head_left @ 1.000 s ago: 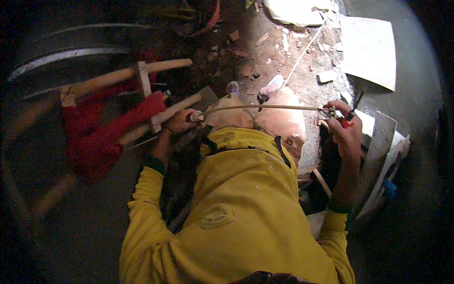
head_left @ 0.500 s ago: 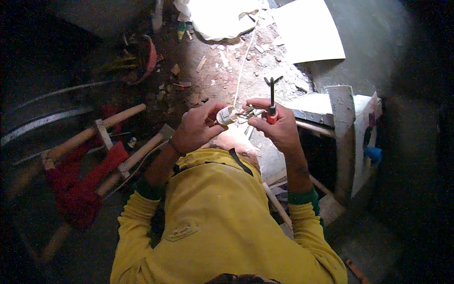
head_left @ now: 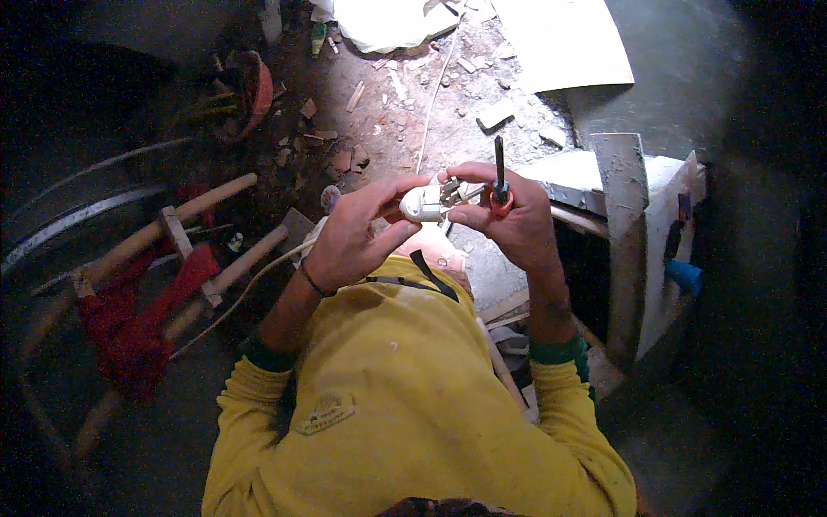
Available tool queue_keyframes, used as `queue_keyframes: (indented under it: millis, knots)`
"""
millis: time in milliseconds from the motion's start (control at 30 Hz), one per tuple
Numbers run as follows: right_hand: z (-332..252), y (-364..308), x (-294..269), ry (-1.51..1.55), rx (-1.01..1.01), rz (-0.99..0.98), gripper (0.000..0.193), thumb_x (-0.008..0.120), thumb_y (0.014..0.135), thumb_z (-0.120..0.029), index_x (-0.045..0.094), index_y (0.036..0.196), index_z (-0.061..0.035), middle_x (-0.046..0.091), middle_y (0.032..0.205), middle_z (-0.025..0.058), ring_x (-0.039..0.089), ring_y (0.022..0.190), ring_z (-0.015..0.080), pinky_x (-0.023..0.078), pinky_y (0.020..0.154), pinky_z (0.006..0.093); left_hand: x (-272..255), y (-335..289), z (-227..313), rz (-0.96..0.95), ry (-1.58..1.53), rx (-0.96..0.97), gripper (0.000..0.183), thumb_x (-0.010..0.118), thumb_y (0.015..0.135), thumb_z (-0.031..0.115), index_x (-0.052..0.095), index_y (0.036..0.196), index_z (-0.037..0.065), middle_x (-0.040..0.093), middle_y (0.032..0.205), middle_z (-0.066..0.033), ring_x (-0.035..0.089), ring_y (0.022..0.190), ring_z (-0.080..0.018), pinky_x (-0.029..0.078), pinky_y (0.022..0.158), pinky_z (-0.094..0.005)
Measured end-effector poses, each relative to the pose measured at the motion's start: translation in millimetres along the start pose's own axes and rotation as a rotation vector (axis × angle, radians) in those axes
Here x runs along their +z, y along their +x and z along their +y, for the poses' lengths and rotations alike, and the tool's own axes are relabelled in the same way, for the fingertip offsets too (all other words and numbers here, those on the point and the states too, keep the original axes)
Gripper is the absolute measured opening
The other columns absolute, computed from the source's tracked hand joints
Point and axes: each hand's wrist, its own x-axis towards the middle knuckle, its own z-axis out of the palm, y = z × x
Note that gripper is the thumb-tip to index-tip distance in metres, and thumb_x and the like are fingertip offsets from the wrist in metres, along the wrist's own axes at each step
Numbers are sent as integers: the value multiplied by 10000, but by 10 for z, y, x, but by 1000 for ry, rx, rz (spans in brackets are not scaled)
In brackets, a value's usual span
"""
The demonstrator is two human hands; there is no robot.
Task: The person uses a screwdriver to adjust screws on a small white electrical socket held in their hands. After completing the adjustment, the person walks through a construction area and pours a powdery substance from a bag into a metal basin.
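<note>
Between the thumb and fingers of my left hand [head_left: 349, 226] is a small white plastic plug housing [head_left: 420, 204], its rounded end toward the left palm. My right hand [head_left: 524, 222] grips a screwdriver [head_left: 500, 177] with a red-orange handle, its dark shaft pointing away from me. The right thumb and forefinger also pinch small metal parts [head_left: 455, 191] at the housing's right end; their exact form is too small to tell. A thin white cable [head_left: 433, 90] runs over the floor toward my fingers, where its end is hidden.
A wooden ladder [head_left: 215, 194] with a red cloth [head_left: 129, 323] lies at left. Rubble [head_left: 345, 159] and a white bag [head_left: 379, 21] are ahead. At right stand a white panel [head_left: 564, 43], a rough board [head_left: 622, 241] and a blue object [head_left: 685, 277].
The plug housing has turned to lie more level, its rounded end showing more. The screwdriver stays in my right hand. The whole view has shifted slightly.
</note>
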Motion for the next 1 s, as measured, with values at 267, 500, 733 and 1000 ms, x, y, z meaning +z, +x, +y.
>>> queue_keyframes:
  millis: [267, 500, 733, 1000]
  knots:
    - [35, 15, -73, 59, -28, -20, 423, 819, 771, -69, 664, 1162, -32, 699, 1035, 50, 535, 671, 32, 443, 600, 165, 54, 42, 59, 75, -34, 7, 413, 703, 818, -20, 551, 1202, -4, 652, 1131, -139, 651, 1069, -204, 520, 941, -339]
    - [-83, 40, -22, -79, -157, 117, 424, 865, 724, -136, 693, 1105, -68, 682, 914, -2, 468, 600, 15, 409, 545, 201, 43, -48, -77, 247, 80, 83, 453, 647, 781, -100, 491, 1189, 22, 603, 1143, -121, 613, 1085, -207, 489, 981, -349]
    - [-200, 109, 101, -160, -200, 48, 436, 896, 667, -157, 699, 1040, -47, 706, 910, 61, 625, 737, 131, 496, 652, 275, -18, 18, 70, 265, 197, 174, 448, 686, 719, -94, 591, 1141, 24, 624, 1105, -140, 654, 987, -228, 534, 842, -327]
    - [-99, 185, 137, -66, -299, 15, 364, 862, 687, -111, 698, 1003, -32, 707, 918, 97, 683, 822, 197, 538, 718, 318, -256, 81, 289, 24, 381, 169, 522, 720, 760, -10, 594, 1266, 23, 631, 1141, -176, 661, 956, -300, 538, 830, -360]
